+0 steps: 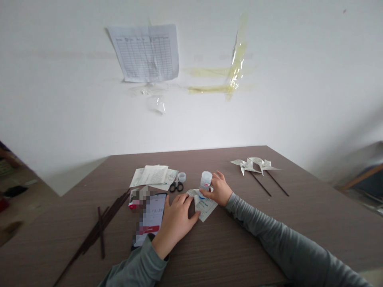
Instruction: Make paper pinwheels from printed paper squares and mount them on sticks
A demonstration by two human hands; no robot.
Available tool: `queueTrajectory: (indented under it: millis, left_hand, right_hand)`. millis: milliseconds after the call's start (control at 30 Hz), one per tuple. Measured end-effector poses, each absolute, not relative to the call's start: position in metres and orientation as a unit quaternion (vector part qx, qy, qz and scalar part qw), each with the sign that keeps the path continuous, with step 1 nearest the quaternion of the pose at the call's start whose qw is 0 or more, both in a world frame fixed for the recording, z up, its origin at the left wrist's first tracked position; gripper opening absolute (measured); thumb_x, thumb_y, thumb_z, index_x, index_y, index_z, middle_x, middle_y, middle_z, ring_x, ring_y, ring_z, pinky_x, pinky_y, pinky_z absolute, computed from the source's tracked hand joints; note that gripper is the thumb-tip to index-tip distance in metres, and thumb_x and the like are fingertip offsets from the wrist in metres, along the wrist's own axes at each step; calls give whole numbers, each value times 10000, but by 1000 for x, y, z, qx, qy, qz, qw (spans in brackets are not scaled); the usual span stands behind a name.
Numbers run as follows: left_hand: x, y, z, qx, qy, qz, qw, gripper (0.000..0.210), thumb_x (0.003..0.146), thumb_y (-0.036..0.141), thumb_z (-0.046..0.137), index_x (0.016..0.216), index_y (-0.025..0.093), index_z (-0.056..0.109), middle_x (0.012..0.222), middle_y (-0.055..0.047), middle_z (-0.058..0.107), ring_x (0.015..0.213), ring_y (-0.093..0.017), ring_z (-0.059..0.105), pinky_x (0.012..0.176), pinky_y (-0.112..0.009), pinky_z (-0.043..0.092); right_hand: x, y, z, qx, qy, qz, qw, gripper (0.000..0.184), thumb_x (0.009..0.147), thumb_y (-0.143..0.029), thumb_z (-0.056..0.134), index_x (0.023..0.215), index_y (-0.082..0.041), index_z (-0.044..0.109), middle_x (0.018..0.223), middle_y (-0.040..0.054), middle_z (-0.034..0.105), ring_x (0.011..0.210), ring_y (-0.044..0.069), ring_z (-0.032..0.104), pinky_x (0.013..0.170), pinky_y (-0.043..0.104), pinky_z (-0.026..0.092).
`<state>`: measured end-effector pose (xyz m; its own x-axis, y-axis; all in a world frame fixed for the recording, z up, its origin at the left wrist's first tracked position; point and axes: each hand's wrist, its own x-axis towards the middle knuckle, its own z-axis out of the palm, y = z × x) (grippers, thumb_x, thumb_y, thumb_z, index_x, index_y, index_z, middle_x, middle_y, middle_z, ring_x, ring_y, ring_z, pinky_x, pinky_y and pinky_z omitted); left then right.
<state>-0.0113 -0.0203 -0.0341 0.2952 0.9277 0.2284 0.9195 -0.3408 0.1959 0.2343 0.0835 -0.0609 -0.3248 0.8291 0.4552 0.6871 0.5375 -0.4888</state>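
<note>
My right hand [220, 189] grips a small clear plastic bottle [206, 180] with a printed label and a bit of blue low down. The bottle stands over a folded piece of printed paper [206, 208] on the table, and its lower end is partly hidden. At the paper's left side rests my left hand [178, 215], thumb and fingers apart, fingertips touching or close to the paper's edge. Just left of that hand lies a phone [151, 219] with a lit screen.
Black-handled scissors [176, 186] and a white cap [182, 177] lie beside stacked printed papers [153, 175]. A small red-and-white box [136, 199] is near the phone. Dark thin sticks [100, 227] lie at left. Two paper pinwheels [245, 165] on sticks lie at right. A wall backs the table [239, 247].
</note>
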Motion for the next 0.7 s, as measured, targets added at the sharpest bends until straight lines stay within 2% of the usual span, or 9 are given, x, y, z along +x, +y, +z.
queueTrajectory:
  millis: [67,200,433,567,700]
  left_hand:
    - [-11,-20,-35,804,575,150,12,418,1094,322,918,1507,378,945,1685,-153,897,1589,-531,818,1482,-846,559]
    - [-10,-21,-32,801,583,135,27,448,1105,305,895,1551,331,927,1725,-170,874,1626,-544,806,1508,-903,504]
    - [-7,-25,-24,796,591,123,36,452,1138,297,870,1588,309,907,1770,-177,854,1681,-507,783,1536,-882,468]
    - [-9,-22,-29,798,586,141,29,441,1099,290,914,1533,367,937,1720,-150,883,1634,-521,803,1510,-845,530]
    - [-10,-21,-32,801,579,149,28,439,1094,281,917,1527,346,943,1706,-160,891,1620,-534,810,1503,-859,533]
  right_hand:
    - [235,83,-61,-468,-809,101,342,470,997,-430,1051,746,-304,675,878,30,758,1213,387,801,1501,755,440]
    - [236,83,-62,-447,-813,86,363,445,972,-418,1080,754,-322,703,857,17,751,1182,372,796,1472,720,494]
    - [235,82,-62,-457,-816,87,343,461,1003,-474,1067,767,-300,712,939,42,837,1223,391,812,1512,825,415]
    - [238,83,-64,-437,-821,76,359,416,1014,-471,1056,789,-320,741,921,31,830,1209,373,807,1510,760,454]
    - [238,82,-65,-444,-814,85,364,419,991,-432,1066,775,-312,727,957,41,838,1229,386,816,1509,770,456]
